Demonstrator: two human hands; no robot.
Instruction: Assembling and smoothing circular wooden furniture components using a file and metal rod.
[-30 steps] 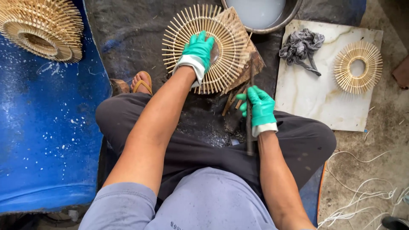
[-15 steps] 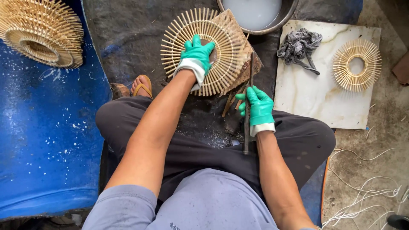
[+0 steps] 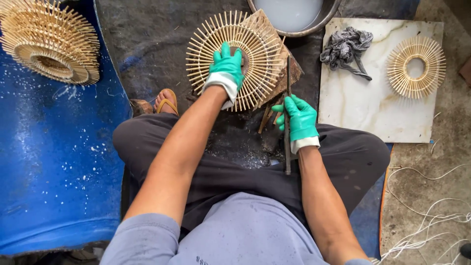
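Two gloved hands work: the left hand (image 3: 225,73) presses flat on a light, brittle-looking stick ring (image 3: 235,59), best held at its hub, beside the right hand (image 3: 298,120), fisted round a rod (image 3: 287,118).

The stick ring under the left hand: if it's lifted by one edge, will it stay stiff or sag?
The stick ring probably lifts light: thin sticks with open gaps. It likely stays flat, since the spokes hold an even circle. The protruding tips look fragile and may snag the left hand glove.
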